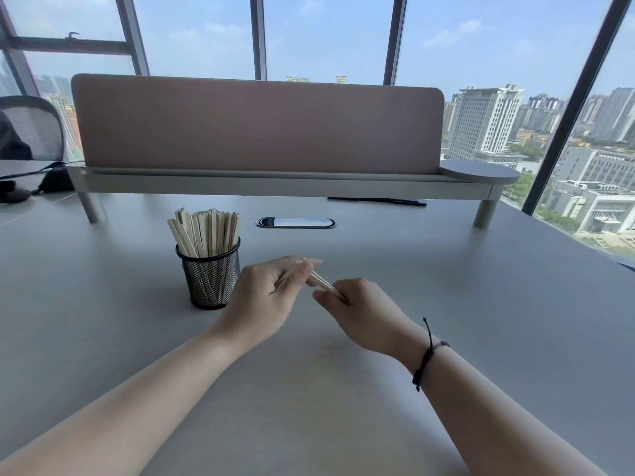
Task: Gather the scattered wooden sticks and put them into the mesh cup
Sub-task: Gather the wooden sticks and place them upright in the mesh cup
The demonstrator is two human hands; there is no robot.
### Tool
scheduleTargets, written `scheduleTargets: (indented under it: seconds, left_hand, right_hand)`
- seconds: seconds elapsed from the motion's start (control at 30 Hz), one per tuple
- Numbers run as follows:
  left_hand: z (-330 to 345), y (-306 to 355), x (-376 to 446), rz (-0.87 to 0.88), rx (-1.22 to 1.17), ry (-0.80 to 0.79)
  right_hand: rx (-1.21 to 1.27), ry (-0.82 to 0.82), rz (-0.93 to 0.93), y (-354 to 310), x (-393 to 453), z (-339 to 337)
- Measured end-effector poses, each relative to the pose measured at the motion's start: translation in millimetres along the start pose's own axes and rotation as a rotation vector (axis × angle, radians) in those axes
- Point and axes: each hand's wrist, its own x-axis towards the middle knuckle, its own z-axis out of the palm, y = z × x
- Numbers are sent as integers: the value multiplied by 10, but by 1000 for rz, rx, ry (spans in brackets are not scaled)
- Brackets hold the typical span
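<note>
A black mesh cup (210,279) stands on the grey table (446,304), left of centre, packed with several upright wooden sticks (206,231). Just right of the cup, my left hand (264,300) is closed around a few thin wooden sticks (321,282) that run from its fingers down to my right hand (360,312). My right hand pinches the other end of the same sticks. Both hands hover just above the table, close together. I see no loose sticks lying on the table.
A pink desk divider (257,125) on a grey raised shelf (275,185) spans the back. A cable port (295,222) sits in the table behind the hands. A dark pen-like object (378,200) lies under the shelf. A mesh chair (31,127) and black items (51,182) are far left.
</note>
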Motion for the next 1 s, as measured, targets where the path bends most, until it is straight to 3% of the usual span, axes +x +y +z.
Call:
scheduleTargets:
  seconds: [0.13, 0.23, 0.3, 0.57, 0.83, 1.0]
  left_hand:
    - [103, 176, -20, -105, -277, -49]
    - [127, 227, 30, -333, -705, 58]
    - [111, 175, 52, -410, -794, 118]
    - [211, 92, 25, -506, -721, 94]
    - [207, 128, 25, -639, -636, 45]
    - [248, 245, -74, -414, -459, -70]
  right_hand:
    - [179, -26, 36, -99, -42, 19]
    - [471, 8, 147, -141, -18, -31]
    - [711, 33, 181, -138, -6, -65]
    - [1050, 71, 200, -151, -35, 25]
    - [1066, 108, 289, -212, -47, -25]
    - [1072, 135, 251, -244, -32, 55]
